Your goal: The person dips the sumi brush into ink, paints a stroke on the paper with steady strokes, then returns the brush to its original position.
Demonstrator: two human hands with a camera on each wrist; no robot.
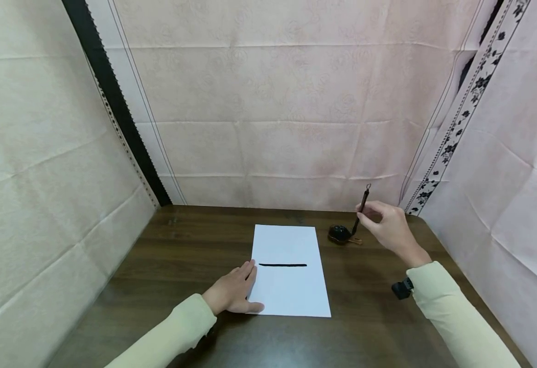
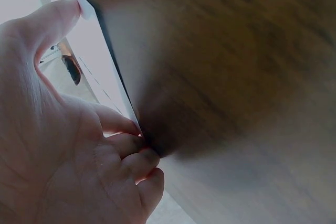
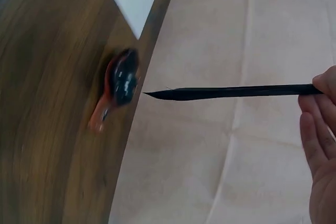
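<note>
My right hand [image 1: 390,227] pinches the dark handle of a calligraphy brush [image 1: 364,201], held nearly upright with its looped end on top. In the right wrist view the brush's black tip [image 3: 173,94] points toward a small spoon-shaped ink dish [image 3: 100,114] with glossy black ink in its bowl. In that view, whether tip and dish touch cannot be told. My left hand [image 1: 233,290] rests with extended fingers on the left edge of a white sheet of paper [image 1: 291,294]. One black horizontal stroke [image 1: 283,265] crosses the sheet's middle.
The dark wooden table [image 1: 194,235] carries the paper and, to its right, the ink dish. Pale cloth hangs behind the table [image 1: 268,148] and along its left [image 1: 43,179] and right [image 1: 516,204] sides. A black device [image 1: 402,289] sits at my right wrist.
</note>
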